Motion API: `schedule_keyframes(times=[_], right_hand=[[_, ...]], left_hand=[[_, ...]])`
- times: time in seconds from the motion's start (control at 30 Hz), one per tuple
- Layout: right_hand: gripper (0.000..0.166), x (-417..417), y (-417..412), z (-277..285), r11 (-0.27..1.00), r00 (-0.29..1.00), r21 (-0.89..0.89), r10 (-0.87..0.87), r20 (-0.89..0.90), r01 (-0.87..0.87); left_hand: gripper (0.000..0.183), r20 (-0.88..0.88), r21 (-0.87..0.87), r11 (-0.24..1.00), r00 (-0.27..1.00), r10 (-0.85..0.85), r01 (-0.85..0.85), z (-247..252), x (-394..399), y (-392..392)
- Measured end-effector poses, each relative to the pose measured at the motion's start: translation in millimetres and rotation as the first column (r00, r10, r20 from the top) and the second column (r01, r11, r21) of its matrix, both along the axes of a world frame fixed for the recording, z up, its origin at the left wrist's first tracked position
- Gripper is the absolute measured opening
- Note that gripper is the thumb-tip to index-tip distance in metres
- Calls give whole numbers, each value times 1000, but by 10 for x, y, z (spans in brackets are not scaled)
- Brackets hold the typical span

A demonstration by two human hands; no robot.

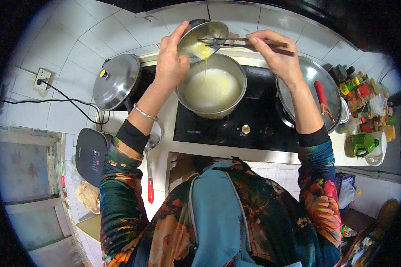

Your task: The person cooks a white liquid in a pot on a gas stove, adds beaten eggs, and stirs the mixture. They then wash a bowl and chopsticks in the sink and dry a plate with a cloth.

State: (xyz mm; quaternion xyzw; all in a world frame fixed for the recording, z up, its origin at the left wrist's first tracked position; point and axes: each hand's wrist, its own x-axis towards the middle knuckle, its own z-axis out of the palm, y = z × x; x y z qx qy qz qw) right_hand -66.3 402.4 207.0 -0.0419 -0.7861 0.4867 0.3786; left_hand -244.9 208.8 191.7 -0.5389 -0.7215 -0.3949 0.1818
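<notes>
In the head view, my left hand [171,58] grips a metal bowl [220,28] by its left side, tilted over a pot. Yellow beaten egg [202,51] runs from its lip in a thin stream. Beneath it stands the metal pot [242,90] on the black cooktop [200,130], holding a cloudy, pale yellow liquid [212,90]. My right hand [274,50] holds a pair of dark chopsticks [242,42], whose tips reach into the bowl by the egg. What heats the pot underneath is hidden.
A lidded pan [118,83] stands left; another pan with a glass lid [307,73] stands right, red-handled tongs or a similar tool [320,95] on top. A ladle [149,173] lies on the left counter. Bottles and jars [362,90] crowd the far right.
</notes>
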Motion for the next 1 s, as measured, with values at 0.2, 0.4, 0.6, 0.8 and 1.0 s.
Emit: schedule_keyframes(times=[0.2, 0.4, 0.6, 0.8, 1.0], right_hand=[[18, 348, 77, -175, 993, 994, -73, -98, -55, 94], [18, 378, 137, -231, 968, 972, -150, -218, -90, 204], [18, 383, 118, -265, 948, 973, -282, -191, -130, 149], [18, 378, 78, -247, 937, 977, -330, -168, -130, 117], [19, 392, 114, -434, 935, 988, -343, -131, -84, 95]], left_hand=[[74, 41, 82, 993, 995, -88, 84, 74, 128, 152], [74, -11, 84, 988, 991, -131, 131, -49, 106, 229], [72, 1, 64, 991, 993, -115, 115, -63, 165, 203], [71, -2, 72, 993, 995, -96, 96, -113, 142, 158], [71, 23, 91, 992, 996, -85, 83, -135, 146, 111]])
